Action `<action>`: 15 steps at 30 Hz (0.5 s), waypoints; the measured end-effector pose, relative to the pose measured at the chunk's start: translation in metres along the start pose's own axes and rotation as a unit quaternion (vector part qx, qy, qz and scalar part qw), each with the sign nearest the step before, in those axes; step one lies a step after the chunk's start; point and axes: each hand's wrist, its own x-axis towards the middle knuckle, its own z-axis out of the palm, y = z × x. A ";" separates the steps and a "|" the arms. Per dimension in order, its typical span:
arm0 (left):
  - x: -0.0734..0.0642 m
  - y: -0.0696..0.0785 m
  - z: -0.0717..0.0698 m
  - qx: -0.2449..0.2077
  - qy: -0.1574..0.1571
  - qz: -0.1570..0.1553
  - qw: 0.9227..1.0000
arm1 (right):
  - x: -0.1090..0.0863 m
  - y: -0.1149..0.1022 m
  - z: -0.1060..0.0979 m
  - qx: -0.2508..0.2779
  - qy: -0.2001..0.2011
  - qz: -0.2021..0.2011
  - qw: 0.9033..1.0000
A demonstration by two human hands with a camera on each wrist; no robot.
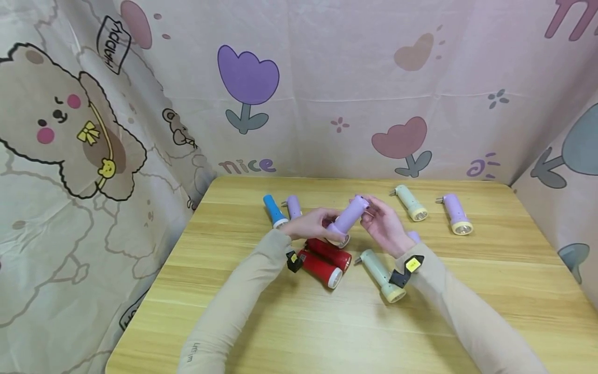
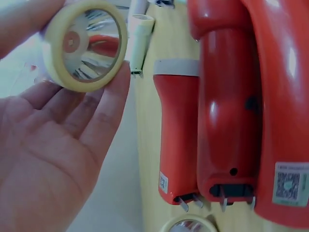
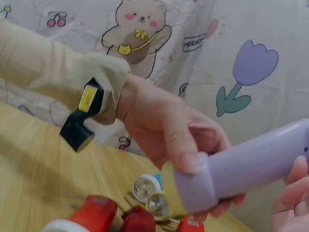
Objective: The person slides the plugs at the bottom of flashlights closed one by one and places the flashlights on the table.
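A purple flashlight point(image 1: 351, 215) is held tilted above the table, its lens end low and its tail raised toward the right. My left hand point(image 1: 312, 223) grips it around the head, thumb on the near side. In the left wrist view its cream rim and reflector point(image 2: 91, 46) face the camera. My right hand point(image 1: 385, 226) is at the tail, with fingertips point(image 3: 298, 169) touching or nearly touching it; the far side of that contact is hidden. Below the left hand lie red flashlights point(image 1: 320, 267), seen closely in the left wrist view with plug prongs out.
A pale green flashlight point(image 1: 378, 272) lies near my right wrist. Another green one point(image 1: 411, 203) and a purple one point(image 1: 455, 213) lie at the back right. Back left are a blue flashlight point(image 1: 274, 210) and another purple one point(image 1: 293, 206). My right wrist partly covers a further purple piece point(image 1: 414, 236).
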 end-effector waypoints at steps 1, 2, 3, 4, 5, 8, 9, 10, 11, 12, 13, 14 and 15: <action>0.001 -0.002 -0.001 -0.008 0.003 0.000 1.000 | -0.001 0.000 -0.002 -0.004 0.003 -0.003 1.000; 0.003 -0.003 -0.002 -0.017 0.010 -0.002 1.000 | -0.002 0.000 -0.004 -0.007 0.010 -0.005 1.000; 0.004 -0.005 -0.004 -0.020 0.023 -0.008 0.999 | -0.003 0.001 -0.006 -0.012 0.017 -0.005 1.000; 0.004 -0.007 -0.005 -0.025 0.040 -0.016 0.999 | -0.004 0.001 -0.009 -0.022 0.024 -0.006 0.999; 0.005 -0.008 -0.007 -0.028 0.059 -0.027 0.998 | -0.005 0.001 -0.011 -0.034 0.025 -0.003 0.999; 0.007 -0.012 -0.013 -0.044 0.129 -0.071 0.988 | -0.006 0.002 -0.016 -0.072 0.030 0.001 0.997; 0.008 -0.013 -0.015 -0.049 0.152 -0.088 0.983 | -0.006 0.003 -0.017 -0.085 0.031 0.000 0.996; 0.010 -0.015 -0.017 -0.061 0.170 -0.102 0.978 | -0.006 0.003 -0.018 -0.097 0.031 -0.001 0.995; 0.012 -0.016 -0.019 -0.075 0.187 -0.114 0.973 | -0.006 0.004 -0.019 -0.105 0.032 -0.002 0.994; 0.015 -0.018 -0.021 -0.090 0.203 -0.125 0.967 | -0.007 0.005 -0.020 -0.111 0.035 -0.004 0.993; 0.018 -0.020 -0.023 -0.107 0.215 -0.134 0.962 | -0.007 0.006 -0.020 -0.116 0.039 -0.006 0.992; 0.020 -0.021 -0.024 -0.120 0.225 -0.140 0.957 | -0.008 0.007 -0.021 -0.120 0.040 -0.008 0.992; 0.023 -0.022 -0.025 -0.129 0.237 -0.146 0.952 | -0.008 0.008 -0.021 -0.123 0.040 -0.009 0.992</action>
